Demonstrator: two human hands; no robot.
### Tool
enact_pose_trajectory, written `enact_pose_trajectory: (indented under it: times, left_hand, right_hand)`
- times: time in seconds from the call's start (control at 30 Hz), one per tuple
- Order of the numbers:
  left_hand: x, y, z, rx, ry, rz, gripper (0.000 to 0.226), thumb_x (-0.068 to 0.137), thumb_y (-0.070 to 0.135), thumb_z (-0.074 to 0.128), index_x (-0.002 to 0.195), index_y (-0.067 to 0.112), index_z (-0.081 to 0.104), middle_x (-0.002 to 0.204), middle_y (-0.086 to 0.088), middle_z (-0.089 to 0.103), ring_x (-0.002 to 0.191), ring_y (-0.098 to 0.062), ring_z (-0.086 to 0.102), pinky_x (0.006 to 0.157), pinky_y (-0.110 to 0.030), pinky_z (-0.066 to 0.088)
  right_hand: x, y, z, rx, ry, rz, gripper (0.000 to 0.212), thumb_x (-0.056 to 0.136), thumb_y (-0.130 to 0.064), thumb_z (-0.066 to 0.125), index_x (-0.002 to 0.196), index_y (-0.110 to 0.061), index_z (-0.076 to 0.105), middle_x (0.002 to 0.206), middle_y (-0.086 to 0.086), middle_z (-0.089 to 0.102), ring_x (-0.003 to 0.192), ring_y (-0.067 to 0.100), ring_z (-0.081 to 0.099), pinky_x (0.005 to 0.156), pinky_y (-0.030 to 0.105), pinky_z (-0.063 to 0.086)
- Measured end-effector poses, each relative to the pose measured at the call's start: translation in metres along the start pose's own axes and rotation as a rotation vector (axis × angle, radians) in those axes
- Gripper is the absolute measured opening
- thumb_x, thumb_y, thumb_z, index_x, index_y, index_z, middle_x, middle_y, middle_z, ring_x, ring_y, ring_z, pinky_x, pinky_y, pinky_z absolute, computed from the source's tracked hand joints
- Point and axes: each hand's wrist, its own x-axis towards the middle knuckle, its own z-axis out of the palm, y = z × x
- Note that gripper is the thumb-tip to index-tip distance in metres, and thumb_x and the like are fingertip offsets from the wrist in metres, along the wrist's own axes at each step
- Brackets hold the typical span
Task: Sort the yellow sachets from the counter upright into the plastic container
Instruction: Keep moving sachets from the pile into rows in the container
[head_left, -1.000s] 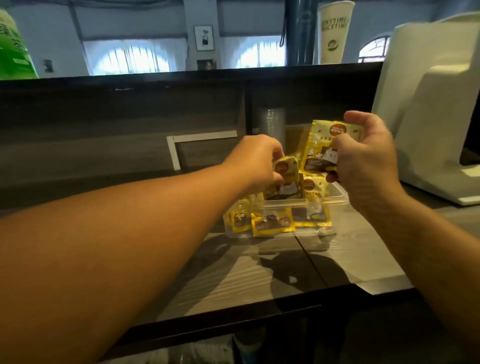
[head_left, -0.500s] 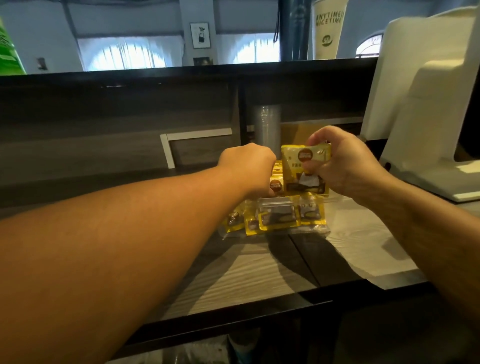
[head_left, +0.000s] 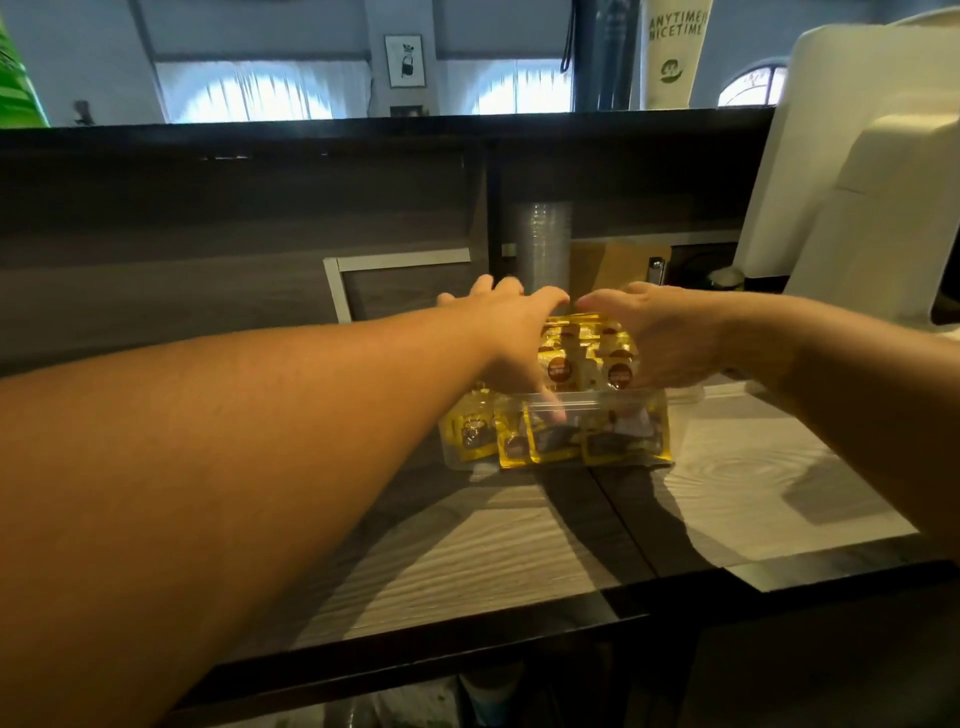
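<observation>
1. Counter (head_left: 519, 561) — we see no loose sachets on its visible surface; sorting looks nearly done.
2. Plastic container (head_left: 597, 401) sits mid-counter, packed with yellow sachets (head_left: 587, 358) standing upright, tops above the rim.
3. Left hand (head_left: 511, 338) and right hand (head_left: 660, 338) flank the stack, fingers spread and relaxed, pressing it together — gripping nothing.
</observation>
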Motion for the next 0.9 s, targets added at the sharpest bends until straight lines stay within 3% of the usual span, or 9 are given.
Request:
enact_pose_trajectory:
  times: [0.1, 0.17, 0.23, 0.37, 0.5, 0.57, 0.73, 0.9]
  left_hand:
    - [0.002, -0.005, -0.001, -0.021, -0.212, -0.023, 0.140, 0.056, 0.063, 0.084, 0.156, 0.037, -0.011, 0.166, -0.010, 0.007, 0.150, -0.042, 0.001, 0.118, -0.061, 0.012]
    - [0.003, -0.005, 0.001, 0.023, -0.253, -0.029, 0.144, 0.055, 0.061, 0.086, 0.154, 0.038, -0.016, 0.164, -0.012, 0.011, 0.148, -0.044, 0.010, 0.116, -0.060, 0.020]
    - [0.004, -0.005, 0.003, 0.092, -0.224, -0.024, 0.147, 0.051, 0.066, 0.085, 0.153, 0.040, -0.018, 0.157, -0.012, 0.024, 0.140, -0.042, 0.029, 0.109, -0.059, 0.032]
    - [0.006, -0.007, 0.007, 0.123, -0.138, 0.034, 0.144, 0.053, 0.070, 0.083, 0.155, 0.038, -0.014, 0.147, -0.012, 0.038, 0.129, -0.036, 0.043, 0.103, -0.055, 0.039]
    - [0.006, -0.013, 0.011, 0.094, -0.049, 0.116, 0.133, 0.058, 0.067, 0.083, 0.156, 0.034, 0.001, 0.129, -0.003, 0.054, 0.102, -0.021, 0.051, 0.088, -0.042, 0.052]
    - [0.006, -0.016, 0.012, 0.084, -0.026, 0.129, 0.128, 0.057, 0.067, 0.083, 0.156, 0.034, 0.009, 0.125, 0.001, 0.057, 0.101, -0.019, 0.054, 0.083, -0.039, 0.055]
    - [0.004, -0.017, 0.013, 0.047, -0.035, 0.113, 0.131, 0.058, 0.064, 0.085, 0.157, 0.035, 0.005, 0.132, -0.001, 0.054, 0.111, -0.023, 0.054, 0.087, -0.040, 0.054]
    - [-0.003, -0.022, 0.010, 0.001, -0.064, 0.094, 0.133, 0.059, 0.063, 0.084, 0.158, 0.032, 0.001, 0.142, -0.003, 0.049, 0.123, -0.027, 0.050, 0.092, -0.038, 0.049]
  right_hand:
    - [0.012, -0.004, 0.001, -0.112, -0.174, -0.007, 0.122, 0.075, -0.030, 0.082, 0.153, -0.034, -0.012, 0.163, 0.006, 0.003, 0.148, 0.037, 0.006, 0.117, 0.058, 0.018]
    - [0.016, -0.007, 0.006, -0.153, -0.196, -0.014, 0.119, 0.080, -0.027, 0.078, 0.153, -0.029, -0.016, 0.162, 0.011, 0.004, 0.146, 0.038, 0.010, 0.117, 0.056, 0.019]
    - [0.019, -0.009, 0.010, -0.133, -0.149, -0.050, 0.107, 0.088, -0.030, 0.071, 0.153, -0.026, -0.013, 0.154, 0.016, 0.019, 0.135, 0.038, 0.029, 0.112, 0.054, 0.031]
    - [0.014, -0.009, 0.011, -0.201, -0.071, -0.070, 0.115, 0.074, -0.043, 0.081, 0.153, -0.028, -0.003, 0.138, 0.008, 0.038, 0.120, 0.028, 0.045, 0.104, 0.044, 0.043]
    - [0.014, -0.008, 0.015, -0.233, 0.105, -0.131, 0.085, 0.085, -0.035, 0.072, 0.148, -0.021, 0.017, 0.127, 0.010, 0.052, 0.104, 0.025, 0.058, 0.090, 0.039, 0.053]
    - [0.015, -0.006, 0.018, -0.214, 0.131, -0.141, 0.075, 0.088, -0.031, 0.069, 0.145, -0.020, 0.022, 0.125, 0.011, 0.054, 0.097, 0.023, 0.058, 0.085, 0.035, 0.054]
    - [0.018, -0.005, 0.019, -0.038, 0.029, -0.104, 0.099, 0.075, -0.036, 0.081, 0.148, -0.029, 0.014, 0.139, 0.011, 0.041, 0.121, 0.030, 0.047, 0.103, 0.045, 0.045]
    - [0.022, -0.013, 0.018, 0.057, 0.004, -0.104, 0.102, 0.075, -0.034, 0.082, 0.150, -0.031, 0.013, 0.141, 0.008, 0.037, 0.124, 0.028, 0.043, 0.106, 0.046, 0.043]
